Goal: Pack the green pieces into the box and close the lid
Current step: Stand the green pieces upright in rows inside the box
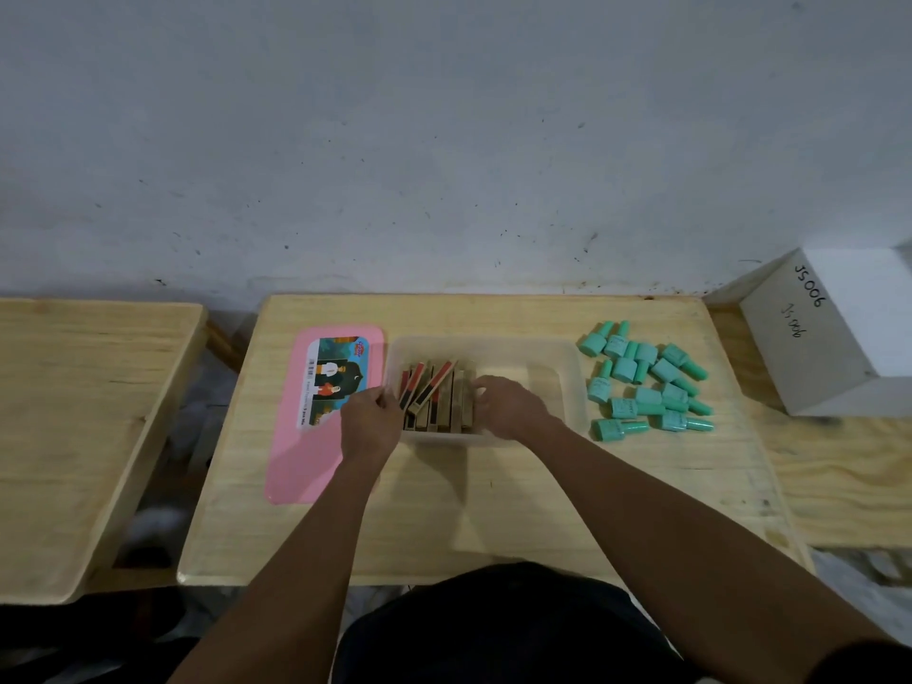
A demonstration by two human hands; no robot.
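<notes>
Teal green pieces [646, 382], pink lid [296, 461].

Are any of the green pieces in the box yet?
No, all the green pieces lie on the table right of the box, which holds only wooden blocks.

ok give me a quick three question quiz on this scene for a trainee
1. True or false: some green pieces already lie in the box.
2. Where is the pink lid? A) on the box B) flat on the table, left of the box C) under the green pieces
3. Fill in: the right hand reaches into the box at the ___ pieces.
Key: 1 false, they all lie on the table to the right of the box. 2 B. 3 wooden; the wooden pieces stand in the box's left part.
</notes>
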